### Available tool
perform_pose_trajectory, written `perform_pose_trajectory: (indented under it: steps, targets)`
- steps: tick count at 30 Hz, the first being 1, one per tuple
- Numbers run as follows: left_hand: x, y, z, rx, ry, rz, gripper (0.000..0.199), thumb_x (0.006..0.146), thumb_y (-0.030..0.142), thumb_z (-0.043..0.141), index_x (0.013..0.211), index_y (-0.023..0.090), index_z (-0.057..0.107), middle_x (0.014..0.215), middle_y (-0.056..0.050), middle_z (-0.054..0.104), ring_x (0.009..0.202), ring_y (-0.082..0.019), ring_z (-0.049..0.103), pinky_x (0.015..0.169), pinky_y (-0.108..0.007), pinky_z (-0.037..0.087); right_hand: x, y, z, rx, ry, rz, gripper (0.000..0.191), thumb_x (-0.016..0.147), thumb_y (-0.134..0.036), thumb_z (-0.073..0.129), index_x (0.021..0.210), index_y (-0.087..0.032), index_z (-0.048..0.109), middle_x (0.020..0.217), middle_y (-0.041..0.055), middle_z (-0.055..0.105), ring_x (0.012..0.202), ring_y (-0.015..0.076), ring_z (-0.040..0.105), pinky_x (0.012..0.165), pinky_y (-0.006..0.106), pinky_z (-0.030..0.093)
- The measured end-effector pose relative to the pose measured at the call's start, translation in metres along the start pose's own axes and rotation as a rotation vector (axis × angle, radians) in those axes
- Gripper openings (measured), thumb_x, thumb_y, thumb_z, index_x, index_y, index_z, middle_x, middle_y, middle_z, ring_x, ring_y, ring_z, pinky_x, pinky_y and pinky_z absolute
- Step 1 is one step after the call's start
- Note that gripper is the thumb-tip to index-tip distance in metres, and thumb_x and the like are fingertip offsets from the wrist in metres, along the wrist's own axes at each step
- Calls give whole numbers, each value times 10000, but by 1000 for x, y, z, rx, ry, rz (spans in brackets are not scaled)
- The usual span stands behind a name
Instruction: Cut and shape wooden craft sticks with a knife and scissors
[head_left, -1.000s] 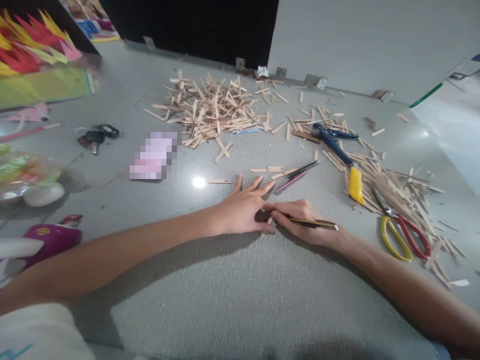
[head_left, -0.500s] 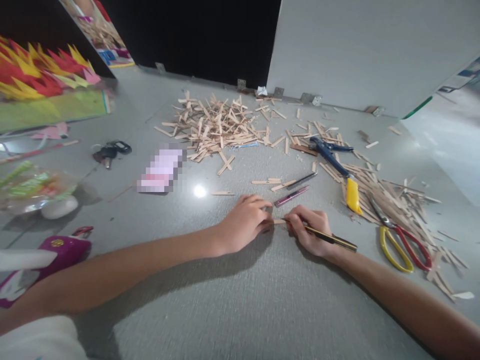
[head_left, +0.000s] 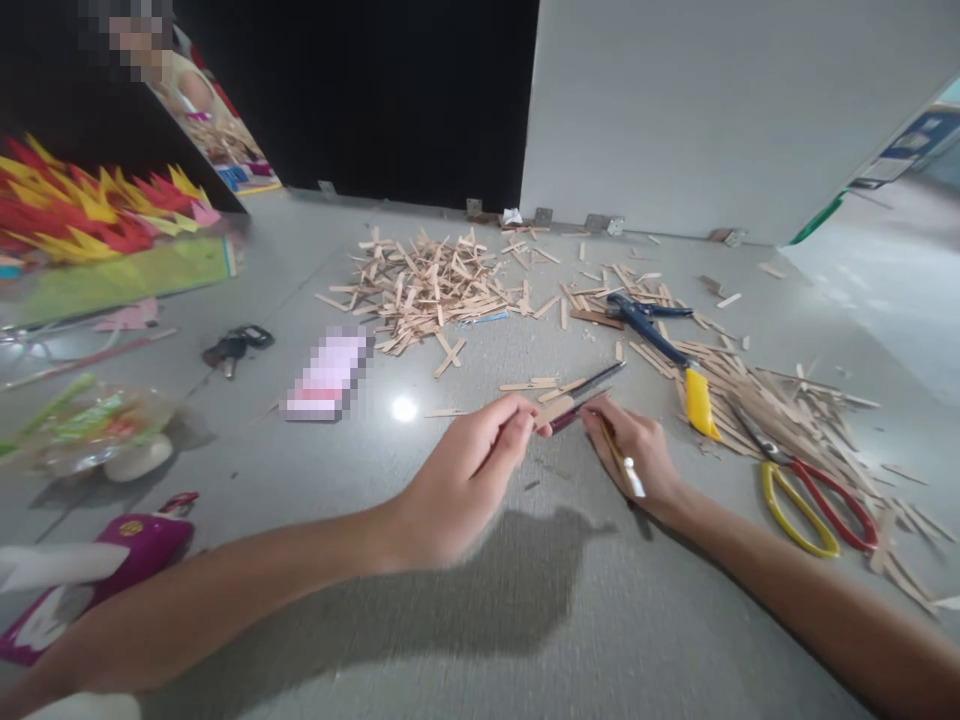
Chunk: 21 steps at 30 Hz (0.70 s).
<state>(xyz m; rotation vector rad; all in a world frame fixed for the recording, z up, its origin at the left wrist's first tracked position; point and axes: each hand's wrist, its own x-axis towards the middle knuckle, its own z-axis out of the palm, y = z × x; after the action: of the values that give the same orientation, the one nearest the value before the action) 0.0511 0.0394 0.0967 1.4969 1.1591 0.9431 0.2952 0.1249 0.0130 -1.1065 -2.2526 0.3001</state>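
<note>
My left hand (head_left: 469, 480) is raised a little over the floor, thumb and fingers pinching a flat wooden stick (head_left: 556, 408). Close by on the right, my right hand (head_left: 641, 455) is closed round a slim gold-and-black pen (head_left: 616, 447), whose end near the wrist looks pale in the light. Its tip is hard to make out. Just beyond the hands lie a dark pen (head_left: 604, 373) and a pinkish pen, the latter partly hidden behind the stick. A few loose sticks (head_left: 525, 386) lie beside them.
A heap of short wooden pieces (head_left: 427, 290) lies ahead. To the right are yellow-and-red-handled scissors (head_left: 799, 490), a blue-and-yellow tool (head_left: 660, 345) and more sticks (head_left: 750, 390). Leftward are a blurred phone (head_left: 330, 375), keys (head_left: 236, 345), a plastic bag (head_left: 90, 425) and a purple-and-white glue gun (head_left: 127, 540).
My left hand has lifted the stick off the surface and turned palm-inward. My right hand has drawn slightly away from it, and the pen has tilted more upright. The view has shifted slightly.
</note>
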Motion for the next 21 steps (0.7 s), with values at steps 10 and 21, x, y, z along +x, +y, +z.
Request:
perform_pose_trajectory:
  steps: [10, 21]
  targets:
    - [-26, 15, 5, -176, 31, 133, 233, 1176, 291, 328, 1221, 237, 551, 800, 35, 459, 629, -132, 372, 555, -277, 333, -1, 26, -32, -780, -232, 78, 262, 921, 22, 539, 933, -191, 692, 811, 148, 703, 779, 300, 698, 685, 380, 446]
    - [-27, 20, 6, -179, -77, 162, 130, 1162, 218, 295, 1093, 252, 399, 870, 33, 482, 633, -113, 400, 569, -276, 385, 11, -4, -27, -288, -437, -208, 340, 1117, -227, 358, 1025, -210, 685, 929, 104, 723, 800, 227, 711, 712, 334, 505]
